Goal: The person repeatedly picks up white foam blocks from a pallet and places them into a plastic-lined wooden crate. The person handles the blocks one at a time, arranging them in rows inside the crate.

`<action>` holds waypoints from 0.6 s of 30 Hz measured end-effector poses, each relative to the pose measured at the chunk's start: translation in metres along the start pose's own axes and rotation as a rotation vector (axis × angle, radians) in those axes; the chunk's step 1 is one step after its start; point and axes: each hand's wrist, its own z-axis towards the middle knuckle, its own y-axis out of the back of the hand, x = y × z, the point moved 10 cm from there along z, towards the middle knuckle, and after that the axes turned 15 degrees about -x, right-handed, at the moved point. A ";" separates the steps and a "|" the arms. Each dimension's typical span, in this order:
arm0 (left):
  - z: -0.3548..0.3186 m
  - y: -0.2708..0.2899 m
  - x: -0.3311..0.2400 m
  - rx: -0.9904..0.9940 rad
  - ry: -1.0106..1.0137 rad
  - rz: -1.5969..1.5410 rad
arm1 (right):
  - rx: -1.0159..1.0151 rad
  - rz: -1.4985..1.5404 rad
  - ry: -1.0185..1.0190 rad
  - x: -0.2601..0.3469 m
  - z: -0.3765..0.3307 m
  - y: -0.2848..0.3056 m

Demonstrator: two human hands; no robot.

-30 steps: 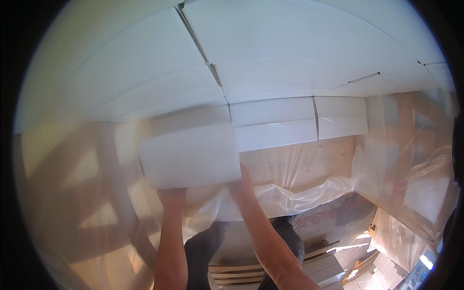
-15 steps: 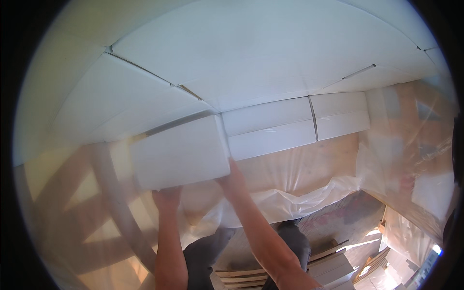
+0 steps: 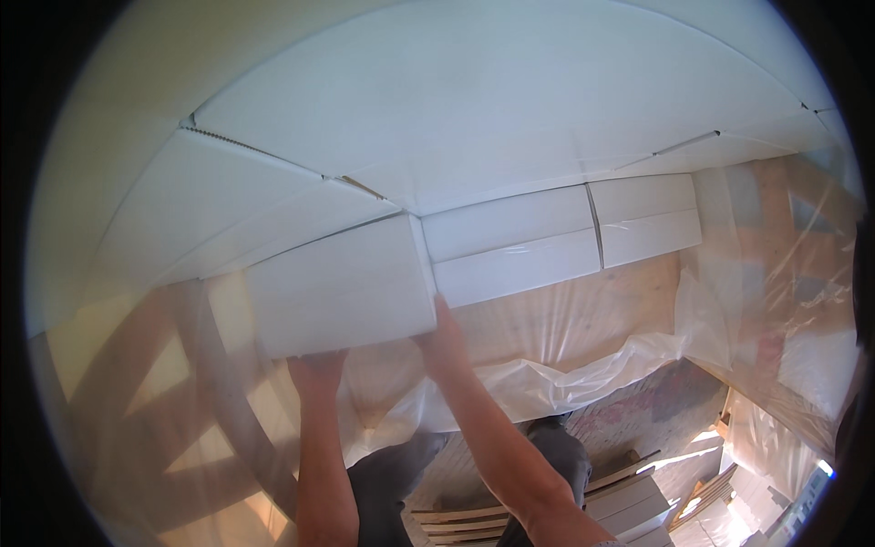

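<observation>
Between my two hands is a plain white box (image 3: 342, 290), its broad face turned toward me. My left hand (image 3: 316, 369) supports its lower edge, and the fingers run out of sight beneath it. My right hand (image 3: 444, 345) grips the lower right corner, with the thumb up along the side. The box's upper edge meets a large white carton (image 3: 246, 205) behind it. Its right side is close beside another white box (image 3: 510, 242) in the same row.
Further right sits one more white box (image 3: 645, 219). Large white cartons (image 3: 492, 100) fill the upper view. Clear plastic sheeting (image 3: 565, 378) hangs over the wood below the boxes and on both sides. Wooden slats (image 3: 469, 527) and white boards (image 3: 629, 506) lie low, near my legs.
The held box has moved back against the carton behind it, and the dark gap along its upper edge has narrowed to a thin line. Both hands stay on it.
</observation>
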 end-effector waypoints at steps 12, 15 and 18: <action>0.012 0.006 -0.010 -0.046 -0.172 0.247 | 0.019 -0.023 -0.099 -0.014 0.013 -0.004; 0.007 0.036 0.004 -0.201 0.021 -0.127 | 0.006 -0.046 -0.144 -0.033 0.017 0.014; -0.008 0.072 0.028 -0.239 0.032 0.033 | 0.013 -0.147 -0.187 -0.054 0.021 0.055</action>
